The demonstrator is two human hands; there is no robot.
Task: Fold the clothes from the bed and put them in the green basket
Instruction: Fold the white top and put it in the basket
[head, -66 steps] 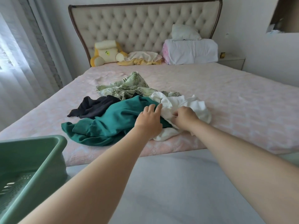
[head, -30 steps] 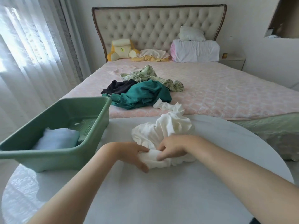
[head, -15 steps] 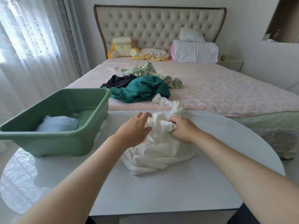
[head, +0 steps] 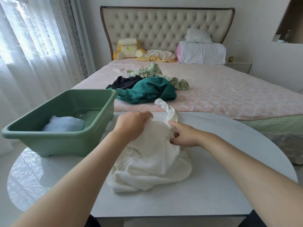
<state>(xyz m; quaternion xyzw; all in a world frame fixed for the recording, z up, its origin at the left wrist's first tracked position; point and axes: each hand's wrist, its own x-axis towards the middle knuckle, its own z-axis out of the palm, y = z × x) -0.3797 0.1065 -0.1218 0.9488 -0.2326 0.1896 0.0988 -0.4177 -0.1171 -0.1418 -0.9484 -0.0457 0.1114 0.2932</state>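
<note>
1. White garment (head: 152, 161) lies bunched at the bench's (head: 213, 185) centre, so I can spread it flat for folding.
2. My left grip (head: 131, 126) clutches its top edge at 11 o'clock; my right grip (head: 185, 136) pinches fabric at 1 o'clock, likely hunting a seam.
3. Green basket (head: 57, 145) waits at 9 o'clock, within reach, with one pale blue piece (head: 64, 126) inside.
4. Teal garment (head: 147, 92) and black garment (head: 124, 82) lie unfolded on the bed (head: 229, 95) at 12 o'clock.

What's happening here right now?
A person has both hands on a crumpled white cloth garment on the round white table: the left hand grips its top edge, the right hand pinches it beside a strap. It is not yet folded. The green plastic basket beside it holds one pale blue item. A teal garment, a black garment and a leaf-print garment lie on the pink bed.
</note>
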